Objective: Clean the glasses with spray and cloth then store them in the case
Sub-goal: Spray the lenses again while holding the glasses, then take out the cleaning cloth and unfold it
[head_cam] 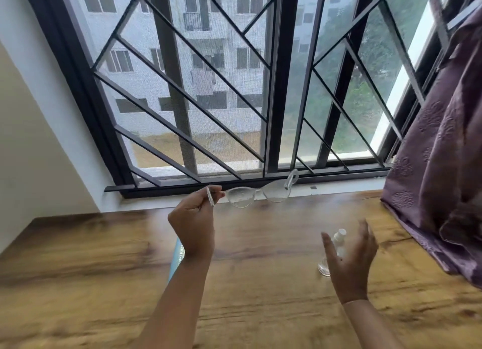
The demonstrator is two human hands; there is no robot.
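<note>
Glasses [241, 198] (clear rounded plastic) pinched by left hand [191, 219]; right hand [350, 257] spread beside transparent spray bottle [339, 237].

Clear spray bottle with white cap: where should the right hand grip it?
Probably round the slim body of the small clear spray bottle, below its white cap, from the right: it stands on the wooden table beside the open right hand.

Clear glossy plastic glasses [241, 198], seemingly clear plastic spray bottle [338, 245], matt wood-grain table [260, 275], embossed cloth curtain [443, 153].
</note>
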